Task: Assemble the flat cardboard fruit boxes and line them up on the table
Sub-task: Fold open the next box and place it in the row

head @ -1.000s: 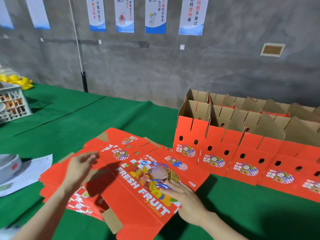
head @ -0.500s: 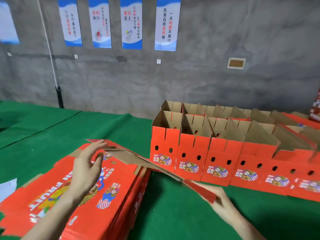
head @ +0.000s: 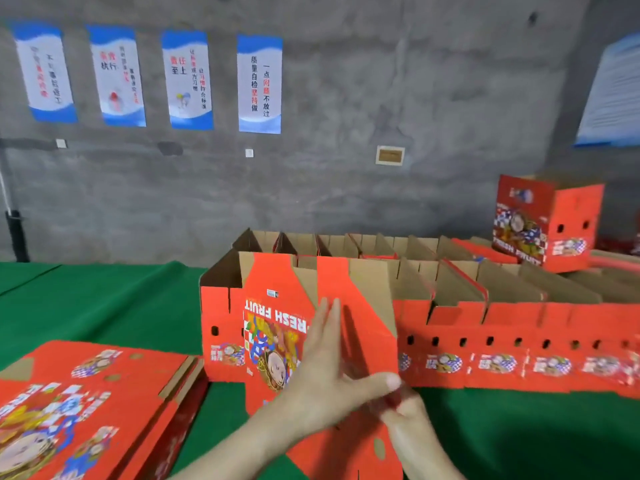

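I hold a red flat cardboard fruit box (head: pixel 277 327) upright in front of me, its "FRESH FRUIT" print upside down. My left hand (head: pixel 322 372) lies flat on its red panel with straight fingers and the thumb spread to the right edge. My right hand (head: pixel 415 427) is just below and to the right, blurred, its fingers curled on the lower part of the same cardboard. A stack of flat boxes (head: pixel 86 403) lies at the lower left. Two rows of assembled open-topped boxes (head: pixel 502 327) stand behind the held one, running to the right.
The green-covered table (head: pixel 104 306) stretches left and in front. One closed red box (head: pixel 543 223) stands on top of the rows at the far right. A grey concrete wall with several posters (head: pixel 259 84) rises close behind the table.
The flat box has risen off the stack and swung upright in front of the rows. Both hands have come together at its lower middle, and my view has turned right.
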`<state>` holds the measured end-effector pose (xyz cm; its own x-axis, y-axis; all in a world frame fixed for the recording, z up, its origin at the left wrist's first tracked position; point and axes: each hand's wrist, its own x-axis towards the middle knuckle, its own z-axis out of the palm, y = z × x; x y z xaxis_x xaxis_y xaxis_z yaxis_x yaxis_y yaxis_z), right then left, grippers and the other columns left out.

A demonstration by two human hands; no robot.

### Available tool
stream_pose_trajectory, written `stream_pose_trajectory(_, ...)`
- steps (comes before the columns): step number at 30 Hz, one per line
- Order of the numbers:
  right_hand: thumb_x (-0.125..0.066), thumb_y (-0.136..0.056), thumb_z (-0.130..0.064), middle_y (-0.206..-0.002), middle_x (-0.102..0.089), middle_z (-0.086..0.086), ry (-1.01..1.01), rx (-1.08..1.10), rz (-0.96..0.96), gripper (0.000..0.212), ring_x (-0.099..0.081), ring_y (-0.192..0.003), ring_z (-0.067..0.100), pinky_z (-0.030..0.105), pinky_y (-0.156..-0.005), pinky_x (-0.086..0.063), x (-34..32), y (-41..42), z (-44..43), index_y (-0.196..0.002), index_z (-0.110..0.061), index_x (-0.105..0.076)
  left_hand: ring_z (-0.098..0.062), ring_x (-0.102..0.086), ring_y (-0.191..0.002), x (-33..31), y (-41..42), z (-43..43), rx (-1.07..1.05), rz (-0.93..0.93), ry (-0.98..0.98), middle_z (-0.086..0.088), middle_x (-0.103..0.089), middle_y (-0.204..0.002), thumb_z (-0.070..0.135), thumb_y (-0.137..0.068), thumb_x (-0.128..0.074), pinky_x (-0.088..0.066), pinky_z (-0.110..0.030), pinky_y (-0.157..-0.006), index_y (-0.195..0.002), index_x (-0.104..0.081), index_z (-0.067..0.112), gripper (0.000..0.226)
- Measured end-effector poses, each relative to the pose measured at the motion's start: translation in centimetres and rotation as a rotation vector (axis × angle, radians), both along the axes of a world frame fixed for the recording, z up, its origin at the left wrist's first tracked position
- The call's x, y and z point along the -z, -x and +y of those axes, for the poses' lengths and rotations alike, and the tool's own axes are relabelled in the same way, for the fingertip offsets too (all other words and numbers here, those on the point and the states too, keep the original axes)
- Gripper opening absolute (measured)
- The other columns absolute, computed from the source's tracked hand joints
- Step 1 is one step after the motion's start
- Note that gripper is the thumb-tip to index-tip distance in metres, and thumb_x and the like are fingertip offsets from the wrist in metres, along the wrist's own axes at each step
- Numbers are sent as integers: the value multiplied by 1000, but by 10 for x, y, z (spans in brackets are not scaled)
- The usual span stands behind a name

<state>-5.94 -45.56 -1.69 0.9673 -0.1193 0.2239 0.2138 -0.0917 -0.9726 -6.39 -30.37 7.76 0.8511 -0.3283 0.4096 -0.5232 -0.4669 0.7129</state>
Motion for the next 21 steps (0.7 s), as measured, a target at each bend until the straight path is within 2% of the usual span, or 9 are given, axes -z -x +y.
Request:
stream_pose_trajectory(2,-56,-90,2,-118,-65,-14,160,-46,-14,40,-56,-119,3,7,-91,-41,-5,10,10,-121,-23,-62,2,32,-135,-6,6,-31,-9,18,-7,19,33,-145,55,-73,-72,15,-4,-101,-146,23,25,124)
stream_pose_trajectory(4,-53,-91,-2,-132,-54,-17,210,-63,-85,50,-42,-131,-2,4,-99,-34,-17,18,18,-131,-32,-49,-2,30,-138,-15,8,-47,-83,-28,21,14,33,-147,44,-80,-69,14,-11,-106,-146,23,20,116)
stream_pose_trajectory(6,-56,-89,-5,-136,-46,-31,175,-140,-200,58,-34,-132,-12,9,-107,-27,-38,25,20,-130,-44,-40,-4,17,-143,-25,6,-47,-144,-108,47,7,18,-156,23,-88,-64,9,-11,-110,-150,11,18,97)
stream_pose_trajectory(8,-58,-86,-16,-130,-48,-39,164,-358,-225,59,-37,-128,-14,6,-103,-29,-61,29,21,-134,-44,-38,-4,5,-145,-38,7,-35,-165,-169,13,3,1,-159,2,-87,-55,1,-12,-114,-152,1,17,87)
stream_pose_trajectory(11,-55,-89,-25,-143,-46,-21,135,-609,-216,62,-38,-133,-4,16,-108,-32,-87,25,27,-146,-30,-31,-1,-34,-132,-65,10,-7,-229,-244,3,1,-38,-148,-12,-77,-44,-27,2,-94,-153,-13,19,87)
stream_pose_trajectory(13,-52,-96,-17,-141,-42,-19,112,-661,-201,53,-42,-123,-15,9,-101,-35,-99,14,35,-141,-35,-30,-20,-57,-110,-82,12,8,-324,-294,-28,-6,-61,-125,-10,-75,-41,-43,-16,-84,-151,-23,22,84)
stream_pose_trajectory(16,-51,-97,-6,-129,-39,-29,119,-602,-184,52,-49,-97,-28,0,-80,-40,-108,-8,53,-132,-40,-32,-26,-58,-113,-103,20,21,-376,-337,-43,-3,-65,-118,-6,-80,-40,-45,-34,-91,-142,-39,24,69)
stream_pose_trajectory(19,-57,-95,-13,-135,-51,-12,156,-521,-195,58,-58,-101,-10,21,-93,-49,-119,-30,67,-146,-22,-32,-13,-60,-106,-120,36,31,-322,-329,19,8,-67,-108,-7,-78,-42,-47,-30,-91,-131,-48,25,62)
stream_pose_trajectory(21,-62,-92,-19,-130,-58,-3,178,-470,-188,62,-60,-95,-3,29,-94,-49,-127,-42,70,-146,-22,-33,-1,-61,-101,-132,48,42,-240,-299,90,12,-67,-107,-16,-74,-41,-48,-20,-89,-127,-53,20,65)
